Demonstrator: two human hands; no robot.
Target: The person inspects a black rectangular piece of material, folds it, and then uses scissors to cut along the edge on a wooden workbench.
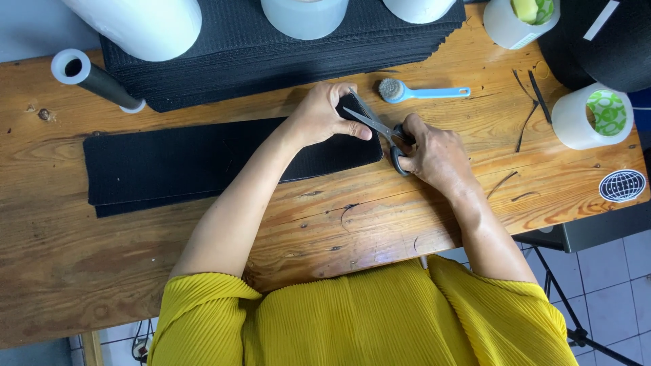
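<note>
Scissors (pixel 377 127) of grey steel with dark handles, held in right hand (pixel 434 154), fingers through the loops and clenched around them, blades parted and pointing up-left toward the far right corner of long black ribbed fabric strip (pixel 203 163). Left hand (pixel 324 116) pressed on that same end of the strip, fingers curled over the corner and grasping it, thumb flat on the cloth just beside the lower blade. Strip lying flat and lengthwise on worn brown wooden table (pixel 380 217), reaching from the left part of the table to the two hands near the middle, right end rounded. Behind it, toward the far edge, thick pile of black ribbed sheets (pixel 271 54), with three white rolls standing on it or just at its far side, only partly in view. Left of the pile, black tube with white round end (pixel 91 76), tilted and touching the pile's corner. Just beyond the right hand, small brush with light blue plastic handle and grey bristles (pixel 417 91), lying flat, near the scissors but apart. Farther right, white tape roll with green patterned core (pixel 593 115), and thin black cut slivers (pixel 529 102) scattered between brush and roll. Yellow pleated sleeves (pixel 366 318) at the near edge.
</note>
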